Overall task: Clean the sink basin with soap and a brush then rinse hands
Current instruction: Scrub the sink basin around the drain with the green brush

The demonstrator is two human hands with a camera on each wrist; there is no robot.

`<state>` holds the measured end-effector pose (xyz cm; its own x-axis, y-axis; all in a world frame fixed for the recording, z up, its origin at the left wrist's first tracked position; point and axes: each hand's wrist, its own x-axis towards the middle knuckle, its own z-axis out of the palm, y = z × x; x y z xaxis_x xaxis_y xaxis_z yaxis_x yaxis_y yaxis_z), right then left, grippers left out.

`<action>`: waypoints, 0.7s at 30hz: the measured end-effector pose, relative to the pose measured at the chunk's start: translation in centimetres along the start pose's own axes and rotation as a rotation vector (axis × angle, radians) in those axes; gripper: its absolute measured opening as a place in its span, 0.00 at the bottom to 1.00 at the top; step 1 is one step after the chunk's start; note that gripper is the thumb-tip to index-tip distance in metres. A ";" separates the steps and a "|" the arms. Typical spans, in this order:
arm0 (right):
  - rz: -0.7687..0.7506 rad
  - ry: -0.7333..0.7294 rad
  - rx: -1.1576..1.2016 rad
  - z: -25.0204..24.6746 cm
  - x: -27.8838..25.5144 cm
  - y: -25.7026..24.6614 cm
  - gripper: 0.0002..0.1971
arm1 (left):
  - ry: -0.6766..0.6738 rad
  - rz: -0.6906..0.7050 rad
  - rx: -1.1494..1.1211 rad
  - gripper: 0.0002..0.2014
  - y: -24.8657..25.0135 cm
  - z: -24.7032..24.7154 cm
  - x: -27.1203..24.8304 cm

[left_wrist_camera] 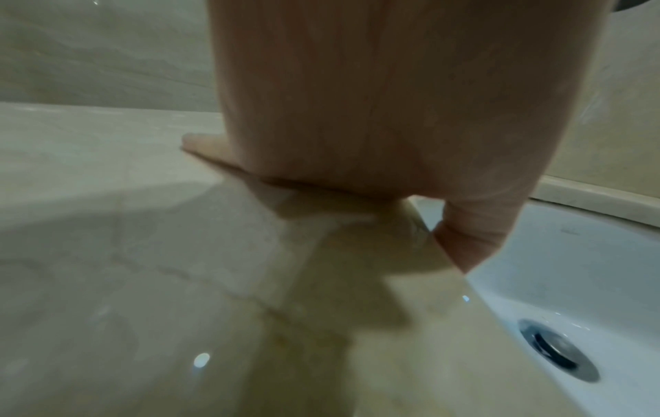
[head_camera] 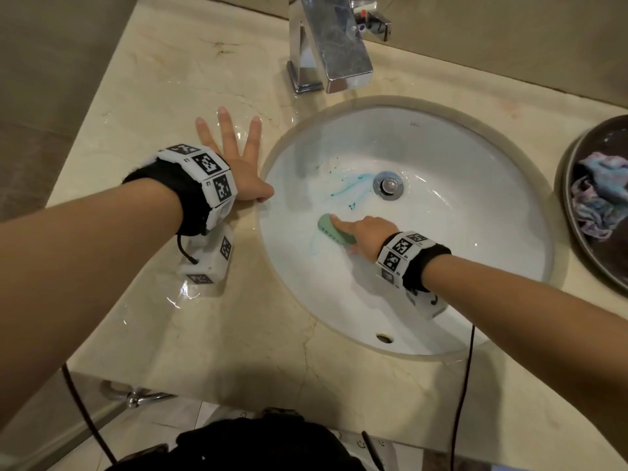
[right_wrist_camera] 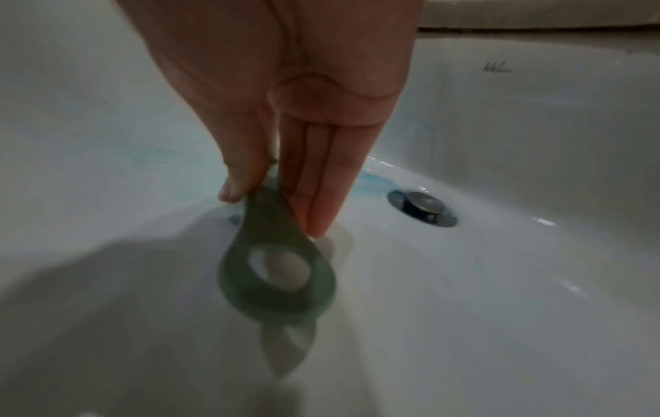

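My right hand (head_camera: 368, 234) gripped the green brush (head_camera: 334, 229) against the basin (head_camera: 458, 232) wall, mid-scrub through blue soap (head_camera: 353, 186); my left hand (head_camera: 238, 164) lay flat, fingers spread, on the worktop (head_camera: 142, 107). Next, probably wider strokes.

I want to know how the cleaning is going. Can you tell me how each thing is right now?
Sink basin: wet, streaked with blue soap.
Green brush: pressed against the basin wall.
Right hand: holds the brush.
Left hand: flat on the wet countertop, fingers spread.
Faucet: no water running.
Drain stopper: position unclear.
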<state>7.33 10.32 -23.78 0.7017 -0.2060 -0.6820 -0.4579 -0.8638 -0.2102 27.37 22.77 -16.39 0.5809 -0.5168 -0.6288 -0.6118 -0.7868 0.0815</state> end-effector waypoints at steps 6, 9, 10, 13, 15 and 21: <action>0.068 -0.014 -0.051 -1.0 -0.6 1.6 0.32 | 0.009 0.002 0.005 0.54 0.0 0.1 0.1; -0.031 -0.084 -0.010 0.1 -1.2 0.1 0.30 | 0.005 0.000 0.004 0.55 -0.1 0.1 0.2; -0.052 -0.084 -0.021 0.4 -1.3 -0.4 0.31 | 0.007 0.001 0.004 0.55 0.0 0.1 0.2; -0.051 -0.052 -0.067 0.9 -0.7 -1.2 0.32 | 0.009 0.001 0.008 0.54 -0.1 0.1 0.2; -0.039 -0.037 -0.065 0.6 -0.3 -1.2 0.32 | 0.006 -0.001 0.011 0.54 -0.1 0.1 0.1; 0.074 0.031 -0.037 -1.0 0.7 0.0 0.32 | 0.010 0.000 0.013 0.54 -0.2 0.1 0.2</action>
<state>8.35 9.71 -23.57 0.6835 -0.2829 -0.6729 -0.4886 -0.8622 -0.1338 27.57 22.83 -16.59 0.5862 -0.5206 -0.6207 -0.6190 -0.7821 0.0714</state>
